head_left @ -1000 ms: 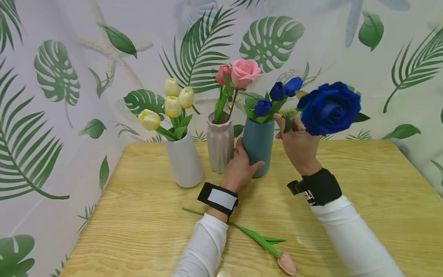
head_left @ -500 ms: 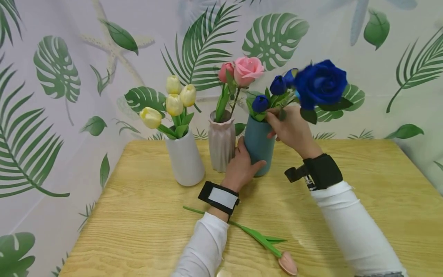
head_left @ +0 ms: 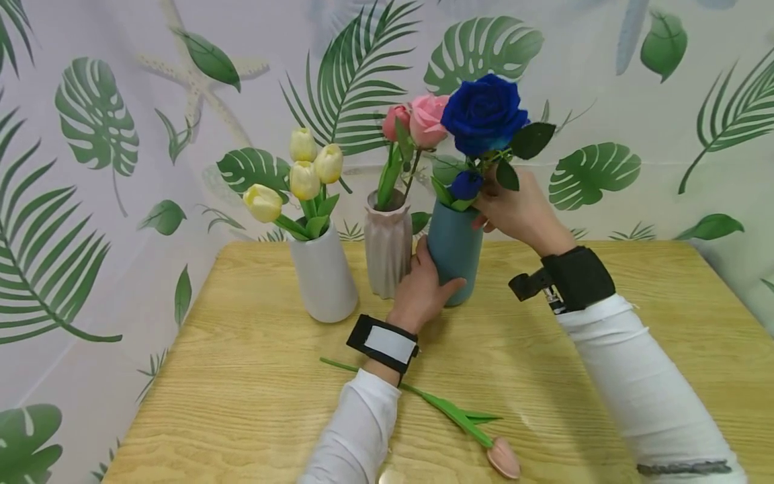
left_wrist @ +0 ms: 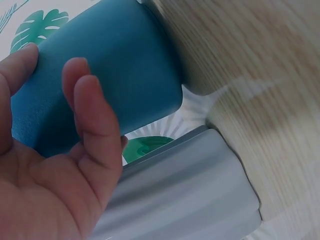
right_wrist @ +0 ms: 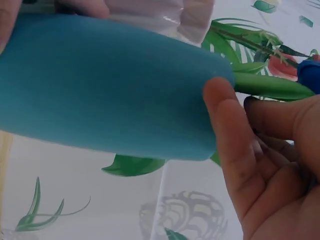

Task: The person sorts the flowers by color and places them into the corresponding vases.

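Note:
The blue vase point(head_left: 455, 252) stands upright with blue tulips point(head_left: 467, 185) in it. My left hand point(head_left: 420, 289) holds it low down, fingers and thumb around its side, as the left wrist view also shows. At the vase's mouth my right hand point(head_left: 514, 205) pinches the stem of a large blue rose point(head_left: 486, 114). Its bloom and dark leaves stand above the vase and cover most of the tulips. In the right wrist view, a finger of the right hand point(right_wrist: 280, 170) touches the vase's rim. The stem's lower end is hidden.
Left of the blue vase is a pale pink fluted vase point(head_left: 387, 259) with a pink rose point(head_left: 428, 121) and a red-pink bud. Farther left, a white vase point(head_left: 323, 275) holds yellow tulips point(head_left: 304, 180). A pink tulip point(head_left: 503, 457) lies on the wooden table point(head_left: 242, 403), partly under the left forearm.
My right hand has brought the blue rose from the right of the blue vase to above its mouth, turning the bloom upright. The left hand has kept its place on the vase.

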Tool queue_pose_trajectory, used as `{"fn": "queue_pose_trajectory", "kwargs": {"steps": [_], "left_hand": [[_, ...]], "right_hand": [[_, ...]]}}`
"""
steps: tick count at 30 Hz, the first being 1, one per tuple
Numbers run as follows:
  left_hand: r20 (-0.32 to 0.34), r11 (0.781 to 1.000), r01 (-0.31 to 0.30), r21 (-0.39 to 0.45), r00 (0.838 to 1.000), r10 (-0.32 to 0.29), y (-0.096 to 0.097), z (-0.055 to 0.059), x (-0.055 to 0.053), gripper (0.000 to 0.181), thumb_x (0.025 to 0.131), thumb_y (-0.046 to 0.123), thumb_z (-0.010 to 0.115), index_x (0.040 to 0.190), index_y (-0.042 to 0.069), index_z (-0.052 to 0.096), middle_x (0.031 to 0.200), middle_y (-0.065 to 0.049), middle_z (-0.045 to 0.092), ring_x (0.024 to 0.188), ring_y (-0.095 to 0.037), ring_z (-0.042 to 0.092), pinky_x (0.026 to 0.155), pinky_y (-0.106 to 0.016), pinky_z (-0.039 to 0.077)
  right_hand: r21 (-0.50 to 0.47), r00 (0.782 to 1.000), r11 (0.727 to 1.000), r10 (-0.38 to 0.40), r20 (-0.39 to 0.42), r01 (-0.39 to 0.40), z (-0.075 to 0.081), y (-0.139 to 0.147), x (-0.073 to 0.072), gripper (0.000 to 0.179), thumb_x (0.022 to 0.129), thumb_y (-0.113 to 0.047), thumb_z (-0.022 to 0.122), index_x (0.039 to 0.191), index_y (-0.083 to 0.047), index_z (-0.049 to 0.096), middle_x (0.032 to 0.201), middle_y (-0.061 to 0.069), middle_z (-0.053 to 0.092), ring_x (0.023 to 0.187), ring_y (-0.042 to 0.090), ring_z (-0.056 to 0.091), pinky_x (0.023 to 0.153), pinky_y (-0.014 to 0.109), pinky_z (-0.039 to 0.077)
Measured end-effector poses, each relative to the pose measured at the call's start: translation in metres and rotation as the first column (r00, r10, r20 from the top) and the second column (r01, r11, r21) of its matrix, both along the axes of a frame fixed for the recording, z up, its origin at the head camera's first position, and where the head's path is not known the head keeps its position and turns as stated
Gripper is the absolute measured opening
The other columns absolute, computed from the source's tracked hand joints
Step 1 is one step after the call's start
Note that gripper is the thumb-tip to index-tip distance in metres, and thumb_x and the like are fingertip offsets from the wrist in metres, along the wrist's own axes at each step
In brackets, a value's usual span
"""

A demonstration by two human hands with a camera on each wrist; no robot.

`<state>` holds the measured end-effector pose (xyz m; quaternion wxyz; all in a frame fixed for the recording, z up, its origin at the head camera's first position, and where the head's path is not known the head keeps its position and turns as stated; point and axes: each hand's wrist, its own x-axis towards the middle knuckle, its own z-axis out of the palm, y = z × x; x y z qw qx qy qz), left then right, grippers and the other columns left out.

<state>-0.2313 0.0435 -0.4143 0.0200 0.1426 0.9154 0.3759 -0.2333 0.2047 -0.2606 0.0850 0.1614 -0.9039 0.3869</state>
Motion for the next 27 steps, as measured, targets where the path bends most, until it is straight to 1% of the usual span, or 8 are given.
{"fn": "queue_pose_trajectory", "kwargs": {"steps": [3, 8, 12, 15, 16, 20, 24, 27], "left_hand": [[0.007, 1.0, 0.001, -0.005, 1.0, -0.001, 0.0, 0.001, 0.0, 0.101, 0.093, 0.049, 0.065, 0.158, 0.004, 0.002, 0.153, -0.026, 0.033, 0.116, -0.04, 0.06, 0.086, -0.046, 0.054], [0.012, 1.0, -0.006, -0.008, 1.0, 0.006, 0.0, 0.002, -0.001, 0.102, 0.093, 0.049, 0.065, 0.158, 0.004, 0.001, 0.153, -0.026, 0.032, 0.119, -0.04, 0.058, 0.089, -0.047, 0.053], [0.024, 1.0, -0.01, -0.016, 1.0, 0.011, 0.0, 0.002, -0.001, 0.102, 0.092, 0.05, 0.065, 0.158, 0.005, 0.001, 0.153, -0.025, 0.032, 0.119, -0.04, 0.058, 0.09, -0.046, 0.053], [0.031, 1.0, -0.012, -0.029, 0.999, 0.012, 0.001, 0.002, -0.002, 0.102, 0.092, 0.051, 0.065, 0.158, 0.006, 0.001, 0.154, -0.024, 0.033, 0.118, -0.039, 0.059, 0.089, -0.046, 0.053], [0.028, 0.999, -0.013, -0.032, 1.0, 0.013, 0.001, 0.002, -0.002, 0.102, 0.092, 0.051, 0.065, 0.158, 0.005, 0.001, 0.154, -0.024, 0.033, 0.117, -0.039, 0.059, 0.088, -0.046, 0.053], [0.014, 0.999, -0.02, -0.042, 1.0, 0.02, 0.001, 0.002, -0.003, 0.103, 0.092, 0.051, 0.065, 0.158, 0.006, 0.001, 0.154, -0.024, 0.033, 0.114, -0.039, 0.062, 0.086, -0.045, 0.054], [0.017, 0.999, -0.023, -0.04, 1.0, 0.024, 0.001, 0.001, -0.003, 0.103, 0.092, 0.051, 0.066, 0.158, 0.006, 0.002, 0.153, -0.024, 0.035, 0.114, -0.038, 0.062, 0.086, -0.045, 0.054], [0.023, 0.999, -0.021, -0.032, 0.999, 0.022, 0.001, 0.0, -0.002, 0.103, 0.091, 0.051, 0.067, 0.158, 0.006, 0.002, 0.153, -0.024, 0.035, 0.115, -0.039, 0.061, 0.087, -0.046, 0.054]], "right_hand": [[-0.009, 1.0, 1.0, -0.004, 0.019, 0.004, -0.001, 0.003, -0.002, 0.026, 0.101, -0.017, 0.053, 0.097, 0.006, 0.065, 0.071, 0.018, 0.069, 0.055, 0.014, 0.065, 0.057, 0.031, 0.055], [-0.014, 0.997, 1.0, 0.019, 0.071, -0.018, 0.002, 0.006, -0.007, 0.028, 0.1, -0.015, 0.056, 0.116, 0.006, 0.065, 0.075, 0.019, 0.071, 0.058, 0.019, 0.068, 0.058, 0.034, 0.057], [-0.141, 0.994, 0.987, 0.087, 0.068, -0.076, -0.003, 0.012, -0.006, 0.035, 0.096, -0.008, 0.063, 0.129, 0.006, 0.057, 0.091, 0.024, 0.071, 0.065, 0.015, 0.071, 0.061, 0.033, 0.058], [-0.263, 0.992, 0.958, 0.126, 0.013, -0.118, -0.012, 0.02, -0.002, 0.045, 0.094, -0.003, 0.066, 0.137, 0.002, 0.053, 0.096, 0.016, 0.073, 0.071, 0.012, 0.072, 0.062, 0.032, 0.059], [-0.277, 0.992, 0.953, 0.126, -0.005, -0.122, -0.016, 0.022, -0.001, 0.041, 0.094, -0.003, 0.065, 0.134, 0.002, 0.056, 0.093, 0.011, 0.074, 0.071, 0.011, 0.072, 0.063, 0.031, 0.059], [-0.342, 0.997, 0.937, 0.063, -0.045, -0.075, -0.027, 0.025, 0.002, 0.026, 0.094, -0.005, 0.066, 0.119, -0.003, 0.067, 0.084, -0.007, 0.073, 0.073, 0.008, 0.072, 0.064, 0.027, 0.058], [-0.36, 0.995, 0.933, -0.043, -0.088, 0.009, -0.037, 0.02, 0.006, 0.018, 0.095, -0.008, 0.065, 0.109, 0.001, 0.07, 0.079, -0.005, 0.072, 0.071, 0.007, 0.07, 0.062, 0.027, 0.058], [-0.324, 0.979, 0.942, -0.137, -0.149, 0.083, -0.044, 0.015, 0.009, 0.016, 0.095, -0.009, 0.065, 0.102, 0.003, 0.07, 0.074, 0.004, 0.07, 0.064, 0.002, 0.066, 0.059, 0.023, 0.055]]}}
